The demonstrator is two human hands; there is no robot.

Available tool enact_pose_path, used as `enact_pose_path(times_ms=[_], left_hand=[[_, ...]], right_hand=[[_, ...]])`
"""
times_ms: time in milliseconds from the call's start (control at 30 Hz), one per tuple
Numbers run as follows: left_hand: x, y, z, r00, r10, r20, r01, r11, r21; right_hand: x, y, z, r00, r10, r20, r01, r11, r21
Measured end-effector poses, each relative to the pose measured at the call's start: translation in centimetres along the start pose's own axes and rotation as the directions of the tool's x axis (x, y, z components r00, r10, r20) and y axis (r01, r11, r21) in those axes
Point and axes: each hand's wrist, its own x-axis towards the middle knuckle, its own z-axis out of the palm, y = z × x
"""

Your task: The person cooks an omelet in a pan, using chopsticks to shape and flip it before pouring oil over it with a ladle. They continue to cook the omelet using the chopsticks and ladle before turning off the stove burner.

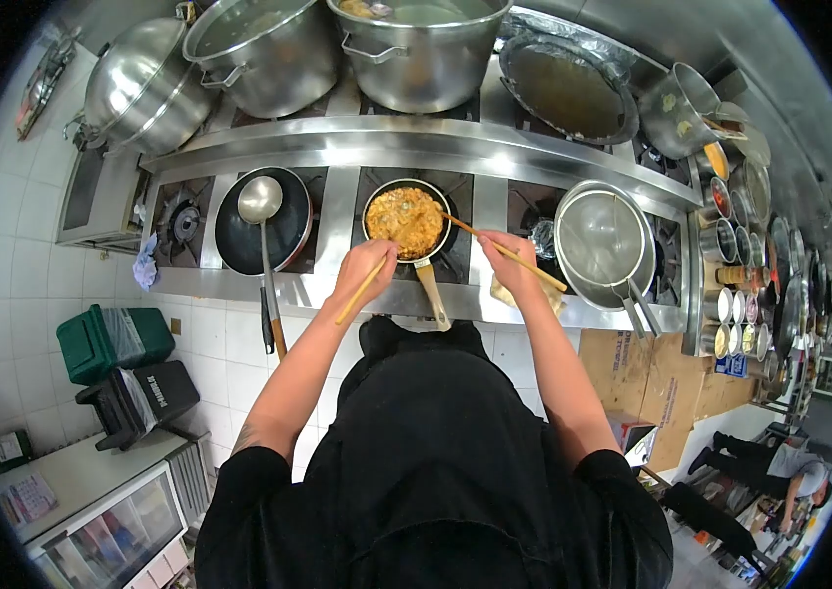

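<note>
gripping a wooden stick (pixel 534 271) in the right hand (pixel 507 253), with fingers closed; likewise a second stick (pixel 361 297) in the left hand (pixel 371 267). food (pixel 404 222) in the small pan (pixel 443 240), on the stove (pixel 491 201). could slide or tip under sideways pushing, with handle (pixel 432 296) ungripped; could spill over the near-full rim if stirred hard; could snag black clothing (pixel 426 422).

smooth wooden chopsticks (pixel 361 291), shiny metal stockpots (pixel 426 71), glossy tiles (pixel 33 231), matt cloth sleeves (pixel 251 496)

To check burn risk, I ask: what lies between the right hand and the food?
In the head view, the pan rim and part of a wooden stick lie there.
</note>
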Motion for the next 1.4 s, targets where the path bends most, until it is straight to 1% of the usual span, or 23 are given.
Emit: enact_pose_path(times_ms=[67, 167, 233, 267, 333, 400, 467, 500, 567, 600, 667, 733, 800, 867, 933, 1067, 1133, 1167, 1233, 1267, 1300, 1367, 1400], left_hand=[[-0.4, 0.5, -0.2, 1.0, -0.025, 0.008, 0.025, 1.0, -0.01], [-0.6, 0.4, 0.2, 0.999, 0.02, -0.035, -0.023, 0.996, -0.084], [-0.6, 0.0, 0.3, 0.997, 0.063, -0.041, -0.063, 0.998, 0.007], [-0.5, -0.2, 0.1, 0.997, 0.065, -0.049, -0.064, 0.998, 0.01], [-1.3, 1.3, -1.3, 0.999, -0.028, -0.021, 0.027, 0.998, -0.058], [-2.3, 1.8, -2.2, 0.999, -0.032, 0.004, 0.032, 0.996, -0.077], [-3.2, 1.3, -2.1, 0.999, -0.035, 0.033, 0.038, 0.994, -0.099], [-3.7, 0.3, -1.5, 0.998, -0.03, 0.049, 0.034, 0.997, -0.071], [-4.1, -0.1, -1.3, 0.998, -0.023, 0.064, 0.026, 0.999, -0.042], [-3.9, 0.0, -1.4, 0.998, -0.022, 0.058, 0.024, 0.999, -0.022], [-4.2, 0.6, -1.5, 0.998, -0.025, 0.054, 0.025, 1.0, -0.003], [-3.9, 1.8, -2.0, 1.0, -0.002, 0.002, 0.002, 0.997, -0.072], [-3.8, 1.7, -1.7, 1.0, -0.022, 0.003, 0.022, 0.997, -0.073], [-4.0, 1.0, -1.2, 0.999, -0.044, 0.001, 0.044, 0.996, -0.072], [-4.0, 0.5, -1.0, 0.998, -0.058, 0.008, 0.058, 0.997, -0.05], [-3.7, 1.5, -1.4, 1.0, -0.027, -0.007, 0.026, 0.999, -0.034], [-3.2, 2.1, -1.4, 0.998, -0.051, -0.043, 0.046, 0.995, -0.093], [-3.2, 1.3, -1.0, 0.998, -0.049, -0.041, 0.046, 0.995, -0.093], [-3.0, 0.0, -0.5, 0.999, 0.03, -0.046, -0.031, 0.999, -0.028], [-3.1, -0.5, -0.4, 0.998, 0.032, -0.05, -0.033, 0.999, -0.027], [-3.0, 0.1, -0.9, 0.999, 0.001, -0.036, -0.001, 1.0, -0.016], [-3.2, 0.8, -1.3, 0.999, -0.035, -0.02, 0.035, 0.999, -0.006], [-3.3, 1.1, -1.3, 0.999, -0.039, -0.022, 0.038, 0.997, -0.064]], right_hand=[[-0.2, -0.3, 0.1, 1.0, -0.017, -0.009, 0.017, 1.0, -0.002], [-0.6, 0.3, 0.6, 0.998, -0.054, -0.036, 0.055, 0.998, 0.023], [-0.5, 0.7, 0.5, 0.999, -0.033, 0.011, 0.033, 0.999, -0.011], [-0.3, 0.8, 0.3, 0.999, -0.041, 0.012, 0.041, 0.999, -0.011], [-1.3, -0.8, -0.8, 0.996, -0.081, -0.026, 0.082, 0.996, 0.023], [-2.2, -2.4, -1.9, 0.999, -0.042, -0.011, 0.043, 0.999, 0.014], [-3.1, -3.1, -2.4, 0.987, 0.113, 0.116, -0.118, 0.993, 0.034], [-3.4, -0.7, -1.4, 0.997, 0.007, 0.078, -0.01, 0.999, 0.03], [-3.5, 0.9, -1.2, 0.997, 0.0, 0.077, 0.0, 1.0, -0.004], [-3.2, 0.2, -1.4, 0.997, -0.009, 0.078, 0.012, 0.999, -0.039], [-3.2, -1.1, -1.8, 0.997, -0.014, 0.075, 0.016, 0.999, -0.032], [-2.9, -2.6, -1.8, 0.998, -0.015, 0.065, 0.017, 0.999, -0.027], [-2.7, -3.2, -1.4, 0.999, -0.053, 0.013, 0.052, 0.997, 0.058], [-2.7, -1.4, -0.4, 0.999, -0.032, 0.027, 0.031, 0.997, 0.067], [-2.7, -0.6, -0.4, 0.99, 0.071, 0.119, -0.07, 0.997, -0.007], [-2.4, -1.1, -0.8, 0.996, -0.006, 0.091, 0.011, 0.998, -0.062], [-2.1, -1.7, -0.3, 0.997, -0.072, -0.021, 0.073, 0.995, 0.073], [-2.0, -0.6, 0.1, 0.999, -0.031, 0.028, 0.03, 0.999, 0.036], [-2.1, 0.5, 0.1, 0.999, 0.004, 0.047, -0.005, 1.0, 0.018], [-2.0, 0.9, 0.1, 0.997, 0.038, 0.067, -0.038, 0.999, -0.002], [-1.9, 0.6, -0.1, 0.997, 0.037, 0.068, -0.037, 0.999, -0.003], [-2.1, -0.2, -0.4, 0.999, -0.033, 0.008, 0.033, 0.999, 0.013], [-2.2, 0.0, -0.3, 0.999, -0.031, 0.008, 0.031, 0.999, 0.013]])
